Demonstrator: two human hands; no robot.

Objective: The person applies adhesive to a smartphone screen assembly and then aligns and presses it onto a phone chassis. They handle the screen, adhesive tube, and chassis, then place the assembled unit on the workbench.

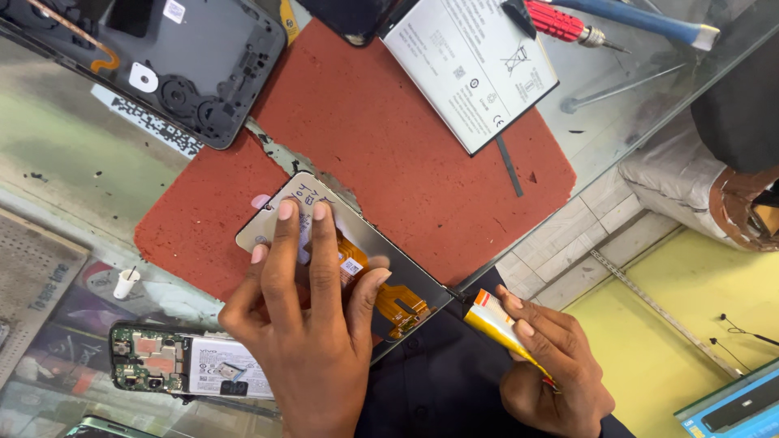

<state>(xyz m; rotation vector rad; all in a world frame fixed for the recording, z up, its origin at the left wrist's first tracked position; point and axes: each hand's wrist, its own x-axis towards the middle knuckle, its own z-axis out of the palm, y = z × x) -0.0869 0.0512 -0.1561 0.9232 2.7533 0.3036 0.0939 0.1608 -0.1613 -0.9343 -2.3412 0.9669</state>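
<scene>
I am observing the left hand (304,324) pressing flat, fingers spread, on a phone display panel (349,251) lying back-up on the red mat (406,146) on the desk. Under its fingertips an orange flex cable (398,300) is showing. I am judging the panel light, thin, stiff and brittle; it should be taken by its long edges, keeping clear of the cable. The right hand (552,365), just right of the panel's near corner, is pinching a small yellow glue tube (499,320), nozzle touching that corner. The tube looks soft and squeezable. Beyond the left hand are lying a battery (471,65) and a phone frame (162,65).
</scene>
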